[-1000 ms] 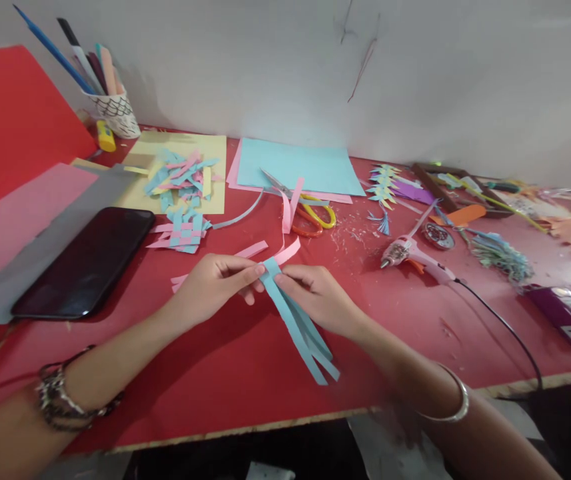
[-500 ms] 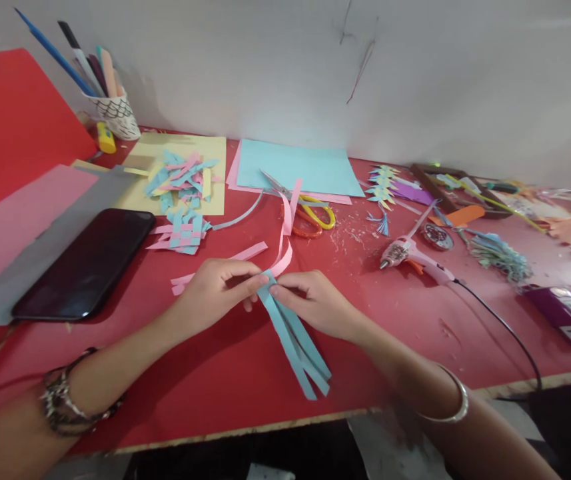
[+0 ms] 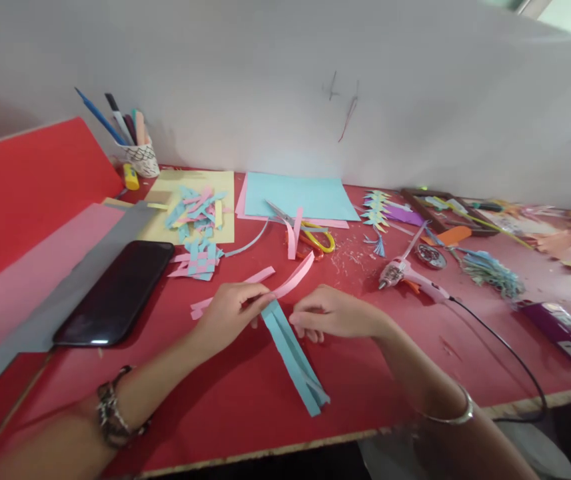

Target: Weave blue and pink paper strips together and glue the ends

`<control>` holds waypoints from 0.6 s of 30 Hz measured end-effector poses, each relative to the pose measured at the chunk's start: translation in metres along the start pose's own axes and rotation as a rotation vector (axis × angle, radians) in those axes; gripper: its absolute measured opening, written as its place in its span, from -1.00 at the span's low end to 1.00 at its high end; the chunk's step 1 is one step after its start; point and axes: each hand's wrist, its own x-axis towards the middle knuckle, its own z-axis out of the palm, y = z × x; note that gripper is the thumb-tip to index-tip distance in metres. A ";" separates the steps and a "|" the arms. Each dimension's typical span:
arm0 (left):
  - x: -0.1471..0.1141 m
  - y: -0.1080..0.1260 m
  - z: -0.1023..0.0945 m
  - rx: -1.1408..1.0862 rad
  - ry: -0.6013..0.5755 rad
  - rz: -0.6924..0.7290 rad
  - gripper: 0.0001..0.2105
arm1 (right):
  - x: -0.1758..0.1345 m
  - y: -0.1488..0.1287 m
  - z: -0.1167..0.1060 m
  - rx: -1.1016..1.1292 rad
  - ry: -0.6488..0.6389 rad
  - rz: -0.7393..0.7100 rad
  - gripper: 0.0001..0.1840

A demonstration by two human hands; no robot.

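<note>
My left hand (image 3: 232,312) pinches the upper end of folded light-blue paper strips (image 3: 292,363) between thumb and fingers. Their lower ends slant down toward the table's front edge. A curved pink paper strip (image 3: 296,275) sticks out up and right from the same pinch; whether it is joined to the blue ones is hidden. Just right of the strips is my right hand (image 3: 332,312), its fingers curled together with nothing visible in them. More pink strips (image 3: 260,275) lie behind my left hand. Another bent pink strip (image 3: 294,233) rests by the scissors (image 3: 325,240).
A black phone (image 3: 115,293) lies left, beside a woven pink-and-blue paper piece (image 3: 200,259). Paper scraps (image 3: 198,210) are heaped on a yellow sheet (image 3: 165,190). Blue sheets (image 3: 300,190) lie at the back. A pink glue gun (image 3: 410,273) with its cord is at right.
My right hand has let go of the blue strips and moved slightly right. The pink strip has swung rightward, and the blue strips' lower ends have drawn together. The view has tilted up.
</note>
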 end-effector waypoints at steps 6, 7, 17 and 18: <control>0.002 -0.001 -0.002 -0.015 -0.025 -0.040 -0.64 | 0.002 -0.021 -0.039 -0.128 0.256 -0.106 -0.76; 0.002 -0.001 -0.002 -0.015 -0.030 -0.039 -0.64 | 0.010 -0.023 -0.045 -0.158 0.341 -0.129 -0.80; 0.005 -0.012 -0.003 0.002 -0.076 -0.026 -0.68 | 0.125 -0.007 -0.079 -0.749 0.618 -0.003 -0.58; 0.005 -0.012 -0.004 0.008 -0.084 -0.031 -0.68 | 0.131 -0.004 -0.080 -0.758 0.618 0.017 -0.58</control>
